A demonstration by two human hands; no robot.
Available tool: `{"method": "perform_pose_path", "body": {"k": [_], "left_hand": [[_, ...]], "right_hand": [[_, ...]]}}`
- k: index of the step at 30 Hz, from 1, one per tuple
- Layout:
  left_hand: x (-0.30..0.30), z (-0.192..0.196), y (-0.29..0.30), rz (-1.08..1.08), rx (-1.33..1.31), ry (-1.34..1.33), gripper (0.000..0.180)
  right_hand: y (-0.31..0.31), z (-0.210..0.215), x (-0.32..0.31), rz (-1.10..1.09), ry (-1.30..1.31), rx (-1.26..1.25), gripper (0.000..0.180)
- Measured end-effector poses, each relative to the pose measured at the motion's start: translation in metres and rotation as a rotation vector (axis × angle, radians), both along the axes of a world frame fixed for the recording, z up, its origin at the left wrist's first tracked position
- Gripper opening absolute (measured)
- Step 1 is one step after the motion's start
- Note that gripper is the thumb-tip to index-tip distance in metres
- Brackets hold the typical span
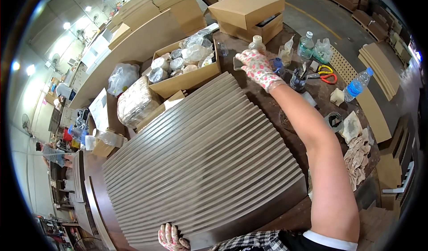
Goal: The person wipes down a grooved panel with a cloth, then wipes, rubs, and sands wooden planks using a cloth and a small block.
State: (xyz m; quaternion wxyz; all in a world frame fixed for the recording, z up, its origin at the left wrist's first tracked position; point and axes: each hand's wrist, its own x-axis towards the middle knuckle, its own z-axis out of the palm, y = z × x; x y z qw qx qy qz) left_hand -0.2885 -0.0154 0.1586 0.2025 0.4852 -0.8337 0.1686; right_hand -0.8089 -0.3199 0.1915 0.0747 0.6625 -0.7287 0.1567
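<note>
1. Panels [200, 162]: a fanned stack of long thin boards lies on the desk [321, 99], long axis running from your near left to far right.
2. Your left hand [171, 237], gloved, rests at the stack's near edge, fingers curled on it.
3. Your right hand [257, 68], gloved, reaches past the far end, closed on a small clear container [238, 63] beside the box [185, 79] of wrapped rolls.

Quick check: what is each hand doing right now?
Left hand: gloved, resting on the near edge of the fanned boards; grip cannot be told.
Right hand: gloved, closed on a small clear container.
</note>
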Motion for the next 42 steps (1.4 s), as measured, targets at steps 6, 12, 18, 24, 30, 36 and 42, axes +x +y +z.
{"method": "perform_pose_path", "body": {"k": [6, 12, 18, 24, 30, 36, 42], "left_hand": [[-0.01, 0.004, -0.009, -0.054, -0.01, -0.007, 0.039], [-0.014, 0.014, -0.009, -0.044, -0.145, -0.001, 0.045], [-0.027, 0.016, -0.006, -0.095, -0.103, 0.03, 0.044], [-0.025, 0.015, 0.004, -0.133, -0.219, 0.03, 0.042], [-0.042, 0.014, 0.001, -0.273, -0.287, 0.042, 0.041], [-0.028, 0.019, 0.007, -0.232, -0.34, 0.011, 0.038], [-0.046, 0.026, 0.014, -0.258, -0.303, 0.051, 0.041]], "right_hand": [[0.101, 0.006, -0.018, 0.055, -0.282, -0.518, 0.046], [0.252, 0.007, -0.084, -0.337, -0.183, -0.648, 0.041], [0.375, -0.032, -0.15, -0.756, -0.001, -0.415, 0.04], [0.373, -0.051, -0.111, -0.717, 0.127, -0.329, 0.054], [0.431, -0.065, -0.012, -0.178, -0.071, -0.491, 0.043], [0.455, -0.07, 0.052, -0.384, -0.142, -0.166, 0.072], [0.468, -0.086, 0.034, -0.286, 0.107, -0.317, 0.056]]}}
